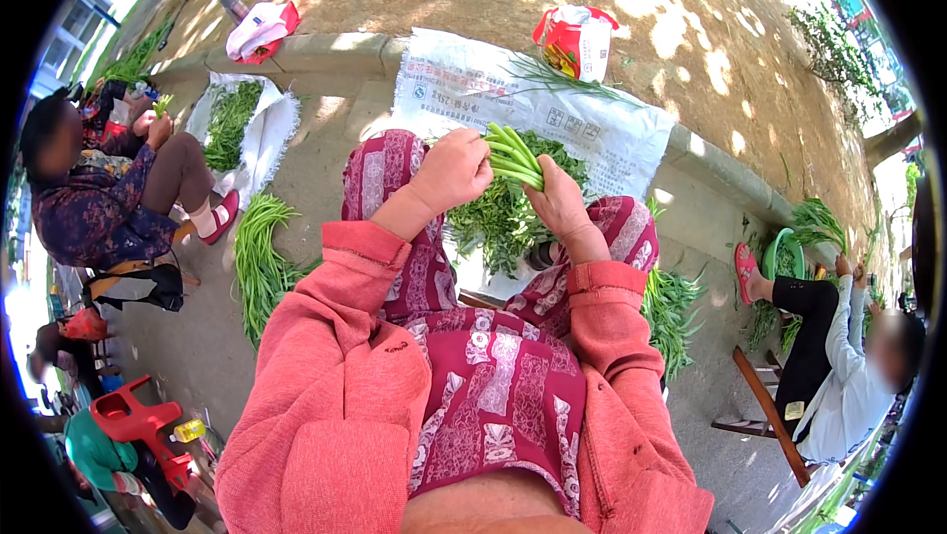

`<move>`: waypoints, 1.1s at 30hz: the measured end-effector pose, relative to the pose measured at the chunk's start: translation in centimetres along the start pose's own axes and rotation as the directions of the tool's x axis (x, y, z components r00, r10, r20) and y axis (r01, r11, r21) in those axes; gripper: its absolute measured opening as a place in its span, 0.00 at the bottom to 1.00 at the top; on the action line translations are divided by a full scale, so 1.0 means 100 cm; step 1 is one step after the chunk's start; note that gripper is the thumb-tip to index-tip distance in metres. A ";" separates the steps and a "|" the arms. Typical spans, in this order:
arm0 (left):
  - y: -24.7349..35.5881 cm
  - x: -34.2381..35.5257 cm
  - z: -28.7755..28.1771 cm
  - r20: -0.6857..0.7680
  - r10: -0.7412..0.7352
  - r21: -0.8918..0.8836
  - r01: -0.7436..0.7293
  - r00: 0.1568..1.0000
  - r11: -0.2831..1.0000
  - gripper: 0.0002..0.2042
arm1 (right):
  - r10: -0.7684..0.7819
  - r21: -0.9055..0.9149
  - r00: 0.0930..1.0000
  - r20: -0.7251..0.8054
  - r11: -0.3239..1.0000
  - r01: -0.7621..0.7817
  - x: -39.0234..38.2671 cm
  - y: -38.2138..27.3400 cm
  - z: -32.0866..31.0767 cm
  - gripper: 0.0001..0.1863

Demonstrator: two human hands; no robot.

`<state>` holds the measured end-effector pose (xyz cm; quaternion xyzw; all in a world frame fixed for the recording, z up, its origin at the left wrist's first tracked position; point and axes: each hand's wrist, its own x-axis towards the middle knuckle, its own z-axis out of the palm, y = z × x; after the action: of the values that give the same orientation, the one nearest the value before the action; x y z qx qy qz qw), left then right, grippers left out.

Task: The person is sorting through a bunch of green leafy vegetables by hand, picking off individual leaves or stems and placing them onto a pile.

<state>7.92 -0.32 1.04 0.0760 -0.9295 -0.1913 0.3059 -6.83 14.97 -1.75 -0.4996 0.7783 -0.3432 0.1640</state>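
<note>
A small bunch of green vegetable stalks (pixel 513 155) is held above my lap. My right hand (pixel 560 201) grips its lower right end, with the thumb laid along the stalks. My left hand (pixel 452 171) is closed, knuckles up, right against the other end of the bunch. What its curled fingers pinch is hidden. Below both hands, between my knees, lies a heap of loose green leaves (pixel 493 228). Under and beyond it a white woven sack (pixel 434 71) is spread flat over the ground.
Long green stalks (pixel 260 243) lie by my left knee, leafy greens (pixel 671 312) by my right. A red-and-white bag (pixel 576 43) stands beyond the sack, near a stone curb (pixel 335 53). Seated people (pixel 104 189) handle greens at left; another (pixel 848 376) does at right.
</note>
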 end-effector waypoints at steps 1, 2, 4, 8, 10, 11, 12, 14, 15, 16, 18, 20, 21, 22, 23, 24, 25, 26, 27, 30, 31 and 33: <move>0.000 0.001 0.000 0.001 0.014 0.011 -0.015 1.000 1.000 0.04 | -0.007 -0.009 1.000 -0.004 1.000 0.007 0.000 0.002 0.000 0.12; 0.000 0.001 0.000 0.003 0.027 0.023 -0.027 1.000 0.999 0.04 | -0.012 -0.014 1.000 -0.007 1.000 0.011 0.000 0.002 0.000 0.12; 0.000 0.000 0.000 -0.003 0.042 0.046 -0.042 0.999 0.998 0.04 | -0.021 -0.025 1.000 -0.014 0.999 0.021 0.001 0.003 0.000 0.12; 0.002 0.002 -0.002 -0.008 0.067 0.113 -0.066 0.998 0.991 0.04 | -0.027 -0.036 0.999 -0.031 0.999 0.026 0.001 0.001 -0.001 0.12; 0.003 0.003 -0.001 0.011 0.080 0.161 -0.081 0.997 0.984 0.05 | -0.033 -0.050 0.999 -0.030 0.998 0.031 0.001 0.001 -0.001 0.11; 0.003 0.002 -0.001 0.024 0.081 0.188 -0.084 0.996 0.979 0.05 | -0.012 -0.058 0.999 -0.040 0.998 0.010 0.000 0.000 -0.002 0.12; 0.003 0.002 -0.001 0.037 0.082 0.214 -0.088 0.996 0.973 0.05 | 0.009 -0.065 0.999 -0.050 0.998 -0.012 -0.001 -0.001 -0.002 0.12; -0.012 0.003 -0.006 -0.012 0.011 0.293 -0.007 1.000 0.956 0.04 | 0.143 -0.003 0.989 -0.044 0.990 -0.143 0.000 0.003 -0.013 0.13; -0.023 0.003 -0.010 -0.040 -0.022 0.332 0.034 0.999 0.943 0.04 | 0.192 0.120 0.975 -0.116 0.977 -0.178 -0.001 0.004 -0.023 0.11; -0.034 0.001 -0.010 -0.020 -0.113 0.314 0.113 0.993 0.943 0.05 | 0.135 0.166 0.975 -0.177 0.980 -0.106 -0.001 0.015 -0.027 0.11; -0.040 0.000 -0.011 -0.108 -0.152 0.173 0.169 0.982 0.970 0.04 | 0.085 0.258 0.968 -0.237 0.966 -0.022 0.000 0.015 -0.031 0.10; -0.035 0.000 -0.012 -0.152 -0.233 0.074 0.246 0.960 0.966 0.02 | 0.104 0.361 0.970 -0.221 0.933 -0.018 -0.002 0.010 -0.025 0.11; -0.031 0.000 -0.010 -0.144 -0.277 0.010 0.281 0.950 0.960 0.03 | 0.078 0.349 0.977 -0.196 0.937 -0.004 -0.002 0.011 -0.022 0.12; -0.027 0.001 -0.007 -0.132 -0.320 -0.053 0.315 0.938 0.947 0.03 | 0.060 0.347 0.979 -0.194 0.938 0.012 -0.001 0.011 -0.018 0.12; -0.024 0.001 -0.006 -0.122 -0.365 -0.116 0.352 0.923 0.929 0.03 | 0.038 0.344 0.982 -0.188 0.938 0.030 0.001 0.009 -0.015 0.12; -0.022 0.001 -0.005 -0.076 -0.411 -0.136 0.399 0.908 0.907 0.04 | 0.026 0.370 0.986 -0.164 0.928 0.037 0.000 0.008 -0.013 0.12; -0.019 0.001 -0.005 -0.029 -0.454 -0.154 0.445 0.890 0.882 0.05 | 0.034 0.388 0.988 -0.154 0.921 0.029 0.000 0.006 -0.011 0.12; -0.018 0.002 -0.005 0.016 -0.495 -0.168 0.491 0.868 0.855 0.05 | 0.038 0.407 0.989 -0.143 0.913 0.024 0.001 0.003 -0.008 0.12; -0.021 0.000 -0.002 0.047 -0.483 -0.166 0.483 0.874 0.859 0.07 | 0.043 0.425 0.990 -0.133 0.905 0.018 0.002 0.001 -0.005 0.12; -0.022 -0.005 0.007 0.147 -0.383 -0.133 0.402 0.912 0.906 0.17 | 0.058 0.471 0.987 -0.148 0.882 0.019 0.001 -0.006 0.000 0.12; -0.017 -0.007 0.010 0.186 -0.311 -0.104 0.333 0.932 0.937 0.20 | 0.064 0.489 0.985 -0.159 0.872 0.022 0.001 -0.008 0.001 0.12; -0.008 -0.005 0.013 0.295 -0.273 -0.236 0.347 0.916 0.908 0.27 | 0.068 0.486 0.980 -0.184 0.873 0.031 0.002 -0.008 0.003 0.11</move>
<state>7.53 -0.49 -0.52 0.1538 -0.8998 -0.3771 0.1566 -6.18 14.42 -1.41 -0.3984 0.6840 -0.5737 0.2103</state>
